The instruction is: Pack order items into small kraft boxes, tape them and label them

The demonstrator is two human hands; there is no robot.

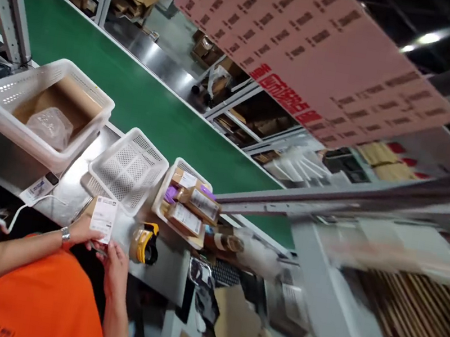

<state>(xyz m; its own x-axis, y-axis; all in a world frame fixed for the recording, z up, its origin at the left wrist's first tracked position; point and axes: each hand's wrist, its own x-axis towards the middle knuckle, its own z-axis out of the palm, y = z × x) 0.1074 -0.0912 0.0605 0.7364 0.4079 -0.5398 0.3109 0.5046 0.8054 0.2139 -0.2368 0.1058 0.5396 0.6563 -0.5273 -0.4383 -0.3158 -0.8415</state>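
Just in front of my body, both hands are closed around a small brown cardboard box (89, 208) with a white printed label (103, 217) over its top. My left hand (84, 231), with a watch on its wrist, grips the box from the left, its thumb at the label's lower edge. At the lower right corner of the label, the fingertips of my right hand (115, 262) pinch its edge. Whether the label is fully stuck down I cannot tell. A yellow and black tape dispenser (148, 243) stands on the metal bench, right of my hands.
Beyond my hands lies a white perforated basket (133, 168). A crate (104, 106) with cardboard and clear plastic stands left; another basket (170, 174) holds several labelled parcels. Behind runs a green conveyor (150, 102). A pink code board (312, 51) hangs overhead; a metal post rises right.
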